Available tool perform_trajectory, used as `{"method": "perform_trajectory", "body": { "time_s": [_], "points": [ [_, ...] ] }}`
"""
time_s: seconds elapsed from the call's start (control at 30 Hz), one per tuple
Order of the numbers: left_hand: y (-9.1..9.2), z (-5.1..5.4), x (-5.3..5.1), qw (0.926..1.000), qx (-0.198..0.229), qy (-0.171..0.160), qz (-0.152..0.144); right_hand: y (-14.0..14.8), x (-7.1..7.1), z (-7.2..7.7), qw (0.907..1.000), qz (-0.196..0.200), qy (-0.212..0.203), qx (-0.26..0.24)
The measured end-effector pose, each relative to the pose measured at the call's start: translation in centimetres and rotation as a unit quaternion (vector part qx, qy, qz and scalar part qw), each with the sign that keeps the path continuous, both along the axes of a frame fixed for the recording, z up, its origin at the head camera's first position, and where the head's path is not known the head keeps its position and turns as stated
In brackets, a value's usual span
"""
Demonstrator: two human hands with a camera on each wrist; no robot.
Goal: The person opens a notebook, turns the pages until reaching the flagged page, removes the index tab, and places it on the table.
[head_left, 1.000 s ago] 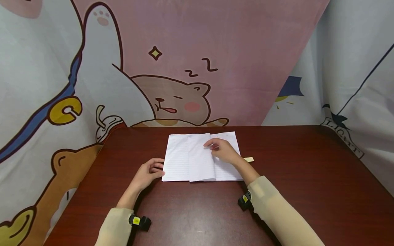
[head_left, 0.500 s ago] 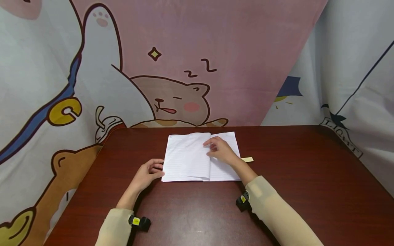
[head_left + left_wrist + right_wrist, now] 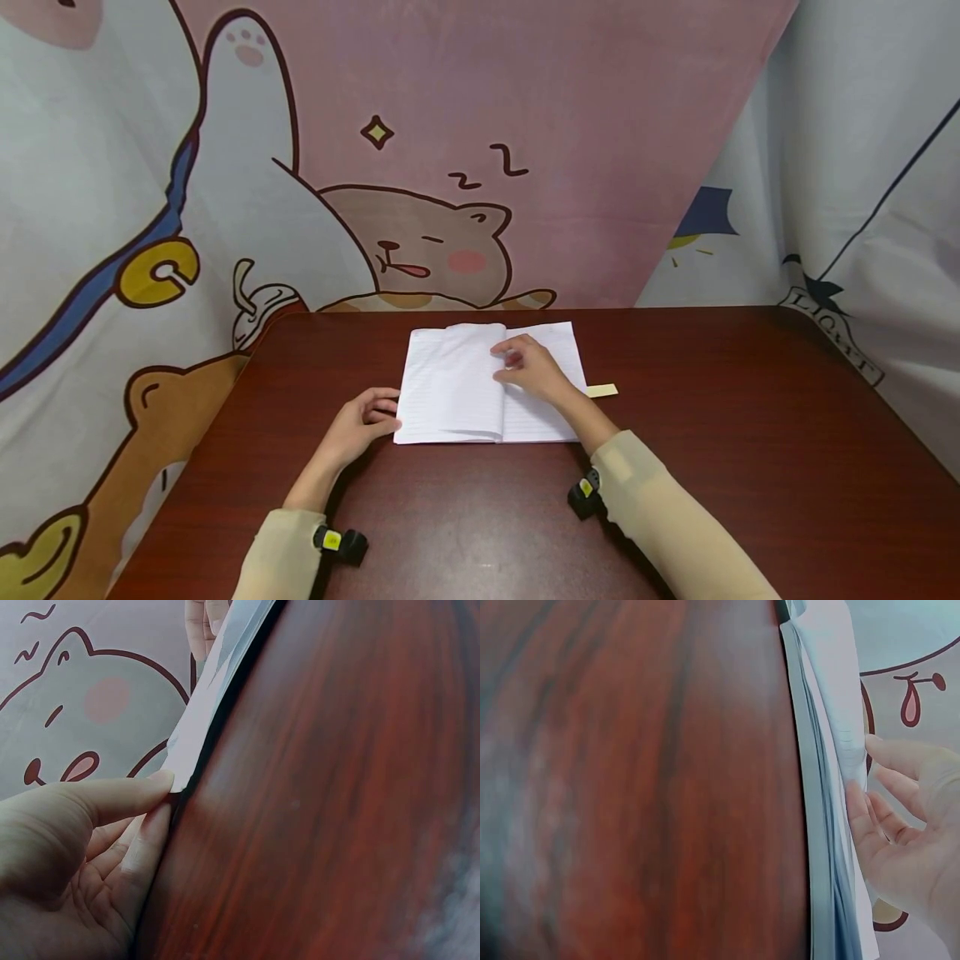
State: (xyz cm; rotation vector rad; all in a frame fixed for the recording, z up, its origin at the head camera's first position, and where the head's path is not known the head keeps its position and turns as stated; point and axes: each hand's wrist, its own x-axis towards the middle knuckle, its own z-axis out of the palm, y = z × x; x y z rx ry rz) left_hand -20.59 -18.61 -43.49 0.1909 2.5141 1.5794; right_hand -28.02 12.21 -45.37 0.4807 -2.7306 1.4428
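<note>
An open notebook with lined white pages (image 3: 429,379) lies on the table in the head view. My left hand (image 3: 356,429) holds its left edge; in the left wrist view the thumb of that hand (image 3: 82,847) is on top of the corner, with fingers beside and below. Over the middle of the notebook, my right hand (image 3: 534,371) touches a page turned toward the left, its fingers gently bent and spread apart. The right wrist view shows fingertips of this hand (image 3: 911,817) against the raised, curved page (image 3: 836,682).
A pale yellow strip (image 3: 602,390) sticks out past the notebook's right edge. The dark red-brown wooden table (image 3: 465,517) reaches back to a cartoon-printed cloth (image 3: 600,167). Black devices (image 3: 352,547) are strapped at both wrists.
My right hand has shifted slightly left across the notebook. The loose page beneath it has gone further over to the left, baring more of the right page. My left hand has stayed in place.
</note>
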Motion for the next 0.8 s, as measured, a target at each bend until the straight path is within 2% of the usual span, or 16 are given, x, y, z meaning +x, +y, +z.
{"method": "perform_trajectory", "body": {
  "time_s": [0.17,0.27,0.57,0.8],
  "points": [
    [-0.5,-2.0,-1.0,1.0,-0.005,0.0,0.004,-0.4,-0.1,-0.2,1.0,0.006,0.006,0.003],
    [-0.9,-2.8,-1.3,1.0,-0.003,0.004,0.002,-0.7,-0.1,-0.2,0.9999,0.01,0.007,0.003],
    [-1.3,-3.2,-1.4,0.9995,0.025,0.005,-0.017,-1.8,0.3,-0.1,0.9988,0.042,-0.011,0.021],
    [-1.5,-3.2,-1.5,0.9993,0.03,0.006,-0.023,-2.0,0.5,0.2,0.9978,0.052,-0.006,0.041]
  ]
}}
